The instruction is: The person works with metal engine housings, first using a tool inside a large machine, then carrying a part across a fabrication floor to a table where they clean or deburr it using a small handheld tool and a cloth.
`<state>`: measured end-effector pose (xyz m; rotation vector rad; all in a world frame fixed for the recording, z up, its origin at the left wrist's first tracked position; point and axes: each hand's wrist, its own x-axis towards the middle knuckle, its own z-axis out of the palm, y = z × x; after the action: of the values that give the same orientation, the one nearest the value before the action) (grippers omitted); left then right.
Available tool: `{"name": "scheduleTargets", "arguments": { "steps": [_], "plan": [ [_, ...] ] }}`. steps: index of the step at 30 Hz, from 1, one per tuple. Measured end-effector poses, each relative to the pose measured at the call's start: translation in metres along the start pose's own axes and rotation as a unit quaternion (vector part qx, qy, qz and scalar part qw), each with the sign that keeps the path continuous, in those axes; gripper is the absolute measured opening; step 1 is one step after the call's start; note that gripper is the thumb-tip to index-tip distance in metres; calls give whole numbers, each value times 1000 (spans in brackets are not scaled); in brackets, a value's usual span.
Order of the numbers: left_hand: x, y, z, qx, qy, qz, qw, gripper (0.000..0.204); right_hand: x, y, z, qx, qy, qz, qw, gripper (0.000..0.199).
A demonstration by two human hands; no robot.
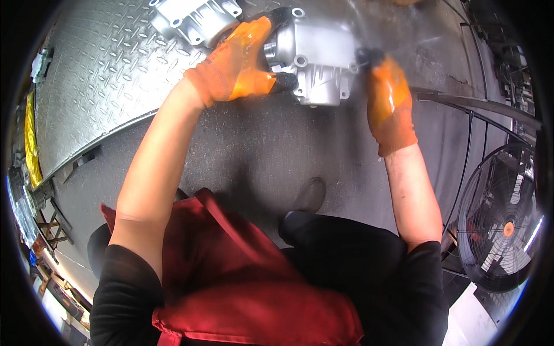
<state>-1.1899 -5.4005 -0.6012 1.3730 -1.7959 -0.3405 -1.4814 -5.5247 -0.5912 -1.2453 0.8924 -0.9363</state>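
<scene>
Near the top middle, a silvery cast-metal housing (323, 52) with bolt lugs and a round neck on its left side is held up. My left hand (236, 63), in an orange glove with dark fingertips, grips its left side, thumb and fingers spread around the neck. At the housing's right edge is my right hand (389, 98), gloved alike. Its fingers look curled together, and their dark tips are smeared by motion. Whatever they may hold there cannot be made out. A second similar housing (199, 20) lies beyond my left hand on a metal tread-plate surface (109, 75).
A large black floor fan (505, 222) stands at the right. A curved metal bar (479, 104) and dark cables run near it. Yellow material (32, 138) hangs at the far left. Below is a dark grey floor (242, 138). Whitish haze blurs the upper right.
</scene>
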Motion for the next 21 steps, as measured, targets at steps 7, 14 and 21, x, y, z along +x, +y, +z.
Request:
{"name": "scheduleTargets", "arguments": {
  "steps": [7, 14, 21],
  "plan": [
    [-23, -12, 35, 166, 117, 95, 974, 92, 5, -22, 22, 9, 10, 11, 1000, 22],
    [-30, -18, 42, 185, 147, 120, 964, 83, 8, -24, 22, -190, -50, -23, 980, 21],
    [-11, 44, 25, 28, 282, 42, 958, 45, -15, -76, 16, -167, -49, -141, 975, 36]
  ]
}}
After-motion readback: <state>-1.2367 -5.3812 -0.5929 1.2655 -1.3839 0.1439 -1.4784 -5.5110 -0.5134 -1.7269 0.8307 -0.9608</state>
